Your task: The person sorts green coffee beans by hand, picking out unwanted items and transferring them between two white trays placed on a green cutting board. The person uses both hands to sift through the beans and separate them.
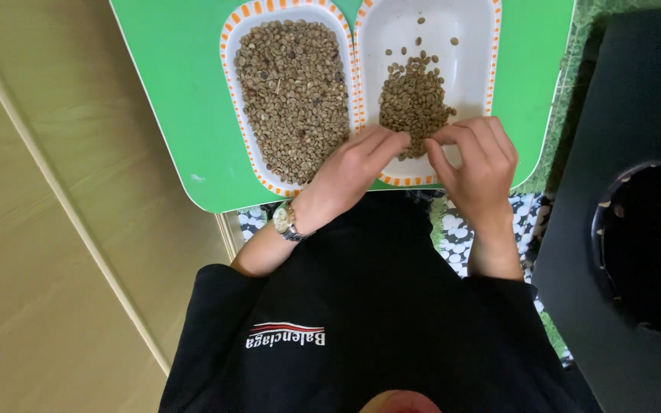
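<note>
Now both hands over right tray [474,46]: left hand [355,167] fingers narrow, touching beans [415,99]; right hand [477,162] pinched, contents unclear. Left tray [245,30] heaped full.

— How are your arms placed?

— Both your forearms are bare and reach forward, converging. Your left hand [350,170] lies palm down, fingers straight and together, pointing right; a watch sits on that wrist.

— And the other?

— Your right hand [474,164] is curled, fingertips bent toward the left hand's, almost touching.
</note>
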